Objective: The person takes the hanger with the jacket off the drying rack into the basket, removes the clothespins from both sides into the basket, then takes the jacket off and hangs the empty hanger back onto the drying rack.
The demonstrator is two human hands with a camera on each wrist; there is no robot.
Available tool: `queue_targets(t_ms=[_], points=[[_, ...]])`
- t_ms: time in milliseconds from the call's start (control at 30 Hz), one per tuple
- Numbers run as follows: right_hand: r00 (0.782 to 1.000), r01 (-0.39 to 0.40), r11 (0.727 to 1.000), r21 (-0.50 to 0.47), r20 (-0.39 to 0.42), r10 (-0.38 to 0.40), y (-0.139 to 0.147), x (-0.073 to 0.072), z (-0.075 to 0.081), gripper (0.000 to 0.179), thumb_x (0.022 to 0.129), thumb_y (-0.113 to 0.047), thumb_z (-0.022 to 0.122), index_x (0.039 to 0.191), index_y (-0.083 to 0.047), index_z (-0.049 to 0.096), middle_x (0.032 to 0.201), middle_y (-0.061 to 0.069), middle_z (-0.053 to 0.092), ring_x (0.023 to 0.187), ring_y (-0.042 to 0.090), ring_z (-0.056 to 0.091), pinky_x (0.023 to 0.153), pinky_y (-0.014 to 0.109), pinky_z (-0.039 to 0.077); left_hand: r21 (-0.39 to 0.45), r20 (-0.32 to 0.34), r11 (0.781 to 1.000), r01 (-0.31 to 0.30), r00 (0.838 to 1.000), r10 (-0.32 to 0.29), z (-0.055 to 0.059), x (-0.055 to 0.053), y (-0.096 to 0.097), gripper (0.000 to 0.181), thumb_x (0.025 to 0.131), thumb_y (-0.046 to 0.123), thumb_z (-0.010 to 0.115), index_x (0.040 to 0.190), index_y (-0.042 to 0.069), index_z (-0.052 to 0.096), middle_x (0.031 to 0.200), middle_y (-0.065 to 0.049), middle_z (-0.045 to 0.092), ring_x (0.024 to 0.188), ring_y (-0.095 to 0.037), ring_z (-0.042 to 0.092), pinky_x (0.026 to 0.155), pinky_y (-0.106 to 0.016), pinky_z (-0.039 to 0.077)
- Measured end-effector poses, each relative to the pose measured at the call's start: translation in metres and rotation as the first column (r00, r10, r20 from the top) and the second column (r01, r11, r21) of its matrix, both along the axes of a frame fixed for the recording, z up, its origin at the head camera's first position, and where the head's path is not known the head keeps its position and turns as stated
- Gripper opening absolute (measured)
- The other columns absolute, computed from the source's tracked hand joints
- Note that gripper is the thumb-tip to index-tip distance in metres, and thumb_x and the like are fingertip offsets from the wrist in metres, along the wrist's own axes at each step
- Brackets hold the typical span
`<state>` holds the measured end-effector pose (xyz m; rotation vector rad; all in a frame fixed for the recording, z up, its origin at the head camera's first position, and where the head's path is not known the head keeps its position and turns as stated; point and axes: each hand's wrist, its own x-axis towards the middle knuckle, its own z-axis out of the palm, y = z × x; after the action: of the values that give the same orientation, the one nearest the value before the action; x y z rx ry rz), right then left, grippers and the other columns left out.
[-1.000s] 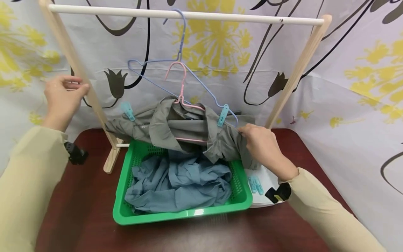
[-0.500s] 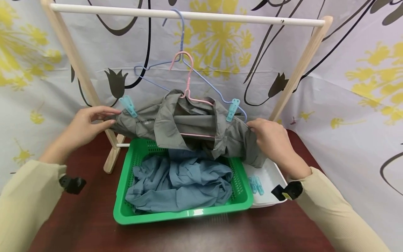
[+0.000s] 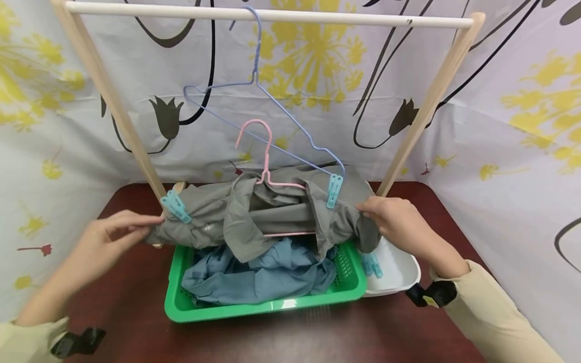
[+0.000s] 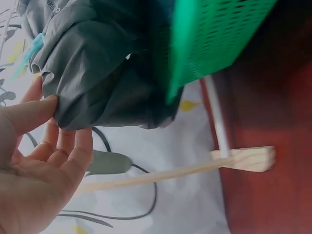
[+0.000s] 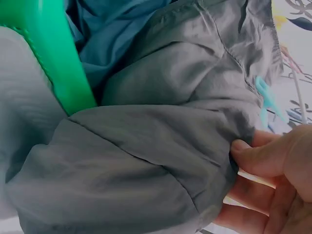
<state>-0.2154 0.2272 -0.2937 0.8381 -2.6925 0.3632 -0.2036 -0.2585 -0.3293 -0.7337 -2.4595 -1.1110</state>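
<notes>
A grey shirt (image 3: 281, 217) with a collar lies spread across the back of the green basket, on a pink hanger (image 3: 267, 156) whose hook stands up free. Light blue clothespins (image 3: 334, 191) are clipped at both shoulders. My left hand (image 3: 120, 232) pinches the shirt's left end; in the left wrist view its thumb lies over the cloth, fingers behind. The right hand (image 3: 397, 222) pinches the opposite shoulder, and in the right wrist view the sleeve hangs below the thumb. Behind the shirt a blue hanger (image 3: 281, 108) hangs from the rack's white bar.
The green basket (image 3: 268, 308) holds crumpled blue cloth (image 3: 258, 282). At its right a white tray (image 3: 401, 272) contains more clothespins (image 3: 372, 264). A wooden rack (image 3: 431, 101) with a white bar (image 3: 317, 16) spans above the dark red table (image 3: 218, 343). Patterned cloth hangs behind.
My left hand has come from beside the rack's post to the shirt's left end. Shirt and pink hanger rose slightly, then dropped lower over the basket, the right hand holding on throughout.
</notes>
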Motion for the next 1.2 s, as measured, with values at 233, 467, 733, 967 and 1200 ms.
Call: queue_targets(t_ms=[233, 467, 733, 967, 1200], points=[[0.993, -0.064, 0.996, 0.061, 0.106, 0.057, -0.003, -0.008, -0.023, 0.022, 0.084, 0.004, 0.059, 0.097, -0.011, 0.070, 0.087, -0.002, 0.064, 0.076, 0.011, 0.056, 0.063, 0.031, 0.048, -0.056, 0.124, 0.998, 0.003, 0.992, 0.004, -0.027, 0.008, -0.004, 0.034, 0.079, -0.002, 0.069, 0.111, 0.006, 0.065, 0.093, 0.003, 0.057, 0.080, -0.002, 0.054, 0.065, -0.014, 0.045], [0.983, -0.134, 0.986, 0.095, 0.142, 0.120, -0.005, -0.022, -0.040, 0.027, 0.082, 0.008, 0.061, 0.097, -0.011, 0.071, 0.091, 0.000, 0.066, 0.083, 0.016, 0.060, 0.070, 0.036, 0.049, -0.206, 0.193, 0.978, -0.006, 0.980, 0.047, -0.041, 0.003, -0.005, 0.048, 0.071, 0.007, 0.078, 0.116, 0.009, 0.063, 0.092, 0.002, 0.052, 0.084, -0.002, 0.051, 0.067, -0.023, 0.050], [0.975, -0.188, 0.979, 0.083, 0.135, 0.176, -0.005, -0.030, -0.051, 0.022, 0.079, 0.006, 0.065, 0.092, -0.010, 0.071, 0.087, 0.001, 0.066, 0.079, 0.018, 0.062, 0.066, 0.033, 0.049, -0.285, 0.205, 0.958, 0.027, 0.978, 0.033, -0.043, -0.004, -0.004, 0.049, 0.071, 0.003, 0.077, 0.117, 0.006, 0.063, 0.085, 0.003, 0.048, 0.072, -0.004, 0.048, 0.060, -0.022, 0.044], [0.948, -0.211, 0.974, 0.083, 0.260, 0.183, -0.004, -0.036, -0.049, 0.019, 0.082, 0.002, 0.064, 0.096, -0.009, 0.069, 0.093, 0.002, 0.060, 0.084, 0.018, 0.058, 0.067, 0.031, 0.047, -0.316, 0.197, 0.946, 0.064, 0.980, -0.001, -0.042, -0.007, -0.004, 0.047, 0.072, 0.003, 0.076, 0.117, 0.003, 0.062, 0.075, 0.001, 0.037, 0.060, -0.008, 0.033, 0.052, -0.023, 0.031], [0.765, -0.296, 0.955, -0.013, 0.595, 0.245, -0.003, -0.061, -0.022, 0.022, 0.090, -0.014, 0.059, 0.109, -0.005, 0.065, 0.098, 0.002, 0.063, 0.089, 0.017, 0.058, 0.072, 0.030, 0.048, -0.314, 0.282, 0.945, 0.097, 0.959, -0.005, -0.039, -0.008, -0.004, 0.047, 0.076, 0.004, 0.073, 0.121, 0.002, 0.059, 0.078, -0.001, 0.039, 0.062, -0.009, 0.034, 0.053, -0.024, 0.032]])
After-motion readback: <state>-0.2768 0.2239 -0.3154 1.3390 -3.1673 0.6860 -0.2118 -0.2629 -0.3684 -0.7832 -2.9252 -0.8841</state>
